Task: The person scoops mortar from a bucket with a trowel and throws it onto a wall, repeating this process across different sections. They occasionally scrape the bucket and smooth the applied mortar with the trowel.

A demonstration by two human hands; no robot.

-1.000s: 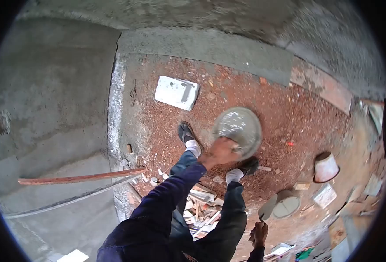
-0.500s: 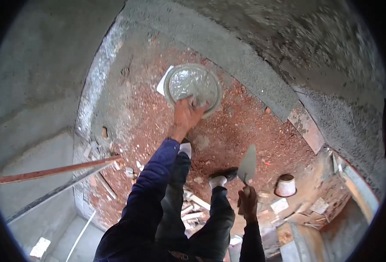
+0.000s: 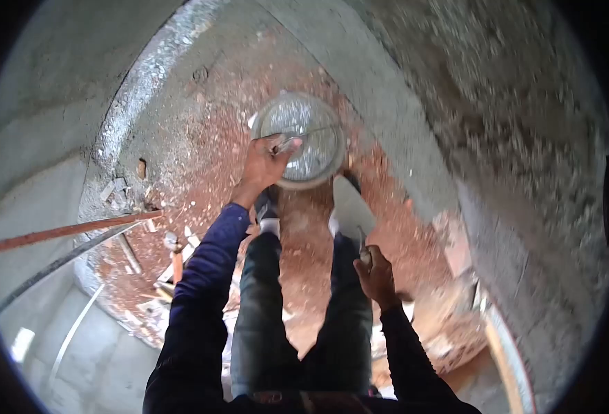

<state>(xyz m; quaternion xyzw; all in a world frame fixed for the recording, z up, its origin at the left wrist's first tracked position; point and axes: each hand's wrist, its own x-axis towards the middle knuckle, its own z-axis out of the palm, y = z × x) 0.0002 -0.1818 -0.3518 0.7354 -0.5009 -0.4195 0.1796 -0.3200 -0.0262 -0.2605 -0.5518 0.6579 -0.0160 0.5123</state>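
Observation:
A round basin (image 3: 340,148) with wet grey contents stands on the reddish ground, upper middle. My left hand (image 3: 266,162) is over its left side, fingers bent and pinched together; what they hold is too small to tell. A thin line runs from the fingertips across the basin. My right hand (image 3: 375,272) is closed round the handle of a trowel (image 3: 351,207), whose pointed blade is up, just below and right of the basin. The blade overlaps my foot in the view.
Rough cement walls (image 3: 394,117) rise on both sides. At left, a reddish bar (image 3: 70,230) and a grey pole (image 3: 56,265) reach in over the ground. Wood scraps and rubble (image 3: 132,255) lie at lower left. My legs (image 3: 260,310) are below the basin.
My feet and the view have moved closer to the basin. My right hand has brought the trowel up and left, near the basin. My left hand's fingers have shifted left and drawn together.

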